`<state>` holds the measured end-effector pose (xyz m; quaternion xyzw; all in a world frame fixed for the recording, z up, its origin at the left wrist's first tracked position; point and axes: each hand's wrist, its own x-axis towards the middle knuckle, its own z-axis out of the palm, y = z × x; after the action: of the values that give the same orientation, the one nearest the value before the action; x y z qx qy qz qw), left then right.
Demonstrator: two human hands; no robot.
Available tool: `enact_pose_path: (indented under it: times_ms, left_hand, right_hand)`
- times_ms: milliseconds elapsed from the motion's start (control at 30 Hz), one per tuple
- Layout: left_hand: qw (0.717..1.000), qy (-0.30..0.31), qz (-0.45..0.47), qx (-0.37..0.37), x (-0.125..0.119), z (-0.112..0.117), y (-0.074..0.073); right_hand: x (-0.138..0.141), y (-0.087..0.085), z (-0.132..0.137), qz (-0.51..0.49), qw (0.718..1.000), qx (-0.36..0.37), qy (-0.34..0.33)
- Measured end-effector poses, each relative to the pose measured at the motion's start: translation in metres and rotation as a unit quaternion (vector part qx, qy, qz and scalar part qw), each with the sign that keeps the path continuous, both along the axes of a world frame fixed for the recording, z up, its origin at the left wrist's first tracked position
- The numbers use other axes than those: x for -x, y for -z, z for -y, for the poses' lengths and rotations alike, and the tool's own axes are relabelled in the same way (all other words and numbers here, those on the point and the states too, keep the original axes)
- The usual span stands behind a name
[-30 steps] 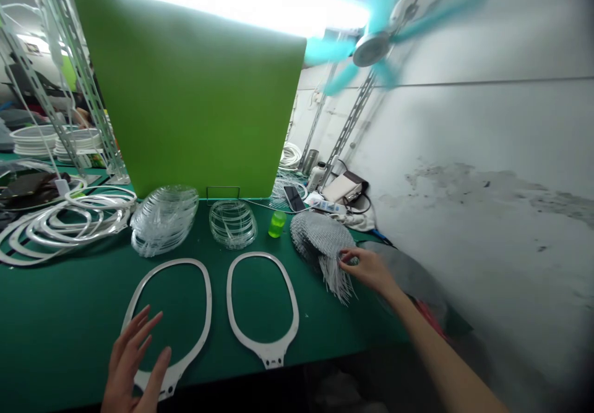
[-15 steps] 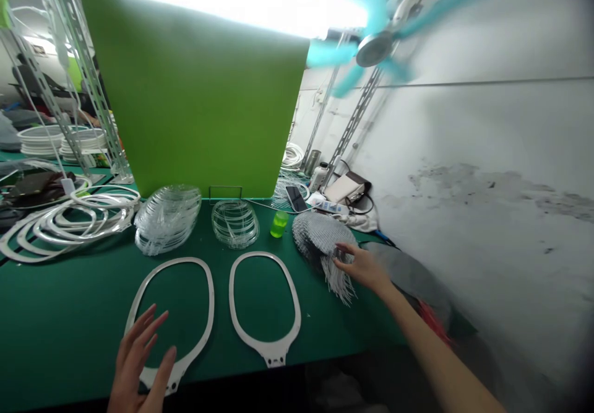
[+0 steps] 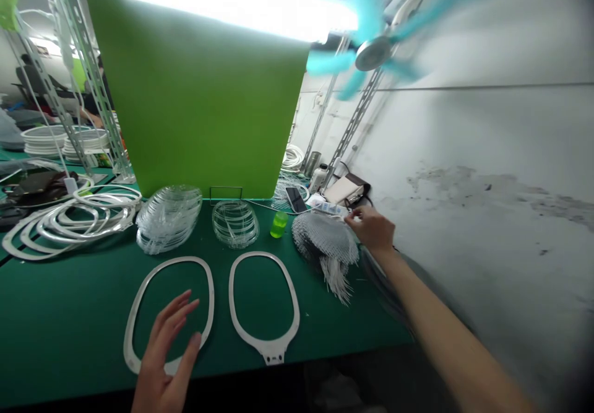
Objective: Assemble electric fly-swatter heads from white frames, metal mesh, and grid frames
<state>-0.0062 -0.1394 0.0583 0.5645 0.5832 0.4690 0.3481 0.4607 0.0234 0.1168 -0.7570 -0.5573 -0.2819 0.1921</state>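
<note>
My left hand (image 3: 167, 351), fingers apart and holding nothing, hovers over the lower part of a white oval frame (image 3: 212, 289). A second white oval frame (image 3: 297, 314) lies flat to the right of it. Farther right, a stack of grey woven mesh sheets (image 3: 327, 236) has a fringe of loose pale strands (image 3: 337, 280) hanging toward the near side. My right hand (image 3: 375, 230) is at the stack's far right edge. Its thumb and fingers are pinched on the edge of the top mesh sheet, which appears slightly lifted there.
Clear plastic rings (image 3: 169, 218) and a smaller pile of them (image 3: 235, 223) stand behind the frames. A green jar (image 3: 278, 224), a phone (image 3: 296, 199) and a beige bag (image 3: 346, 189) lie at the back. White rings (image 3: 69, 224) spread at left; a green board (image 3: 199, 103) rises behind.
My right hand has moved from the near side of the mesh stack to its far right edge and closed there. My left hand has shifted right, still open.
</note>
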Motion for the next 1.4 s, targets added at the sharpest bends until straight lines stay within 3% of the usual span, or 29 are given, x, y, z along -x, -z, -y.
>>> enact_pose_path:
  times_ms: [100,200,467,833,900,1033,1167,1300,1400]
  left_hand:
    - [1.0,0.014,0.01,-0.008,-0.019,0.002,-0.014]
    - [1.0,0.005,0.021,0.003,-0.027,0.006,-0.016]
    - [1.0,0.011,0.011,-0.006,-0.012,0.005,0.012]
    - [0.999,0.044,-0.022,0.016,0.006,0.001,0.026]
    - [0.999,0.039,-0.021,0.019,0.006,0.002,0.025]
    - [0.999,0.028,-0.015,0.026,0.006,0.003,0.021]
    - [1.0,0.025,-0.007,0.018,0.004,0.004,0.017]
    - [0.999,0.037,0.003,0.026,-0.003,0.006,0.009]
    - [0.999,0.027,0.026,0.04,-0.013,0.01,-0.001]
  right_hand:
    - [-0.001,-0.014,-0.019,0.029,0.998,0.037,-0.029]
    - [-0.002,-0.021,-0.023,0.057,0.995,0.07,-0.053]
    - [-0.018,-0.021,-0.008,0.118,0.975,0.138,-0.125]
    - [-0.039,-0.031,-0.004,0.159,0.943,0.198,-0.213]
    - [-0.038,-0.029,-0.004,0.148,0.953,0.182,-0.194]
    - [-0.035,-0.026,-0.006,0.099,0.988,0.093,-0.078]
    - [-0.028,-0.023,-0.003,0.079,0.997,0.014,-0.012]
    - [-0.019,-0.015,0.005,0.053,0.998,-0.046,0.004]
    - [-0.015,-0.012,0.01,0.043,0.998,-0.051,-0.011]
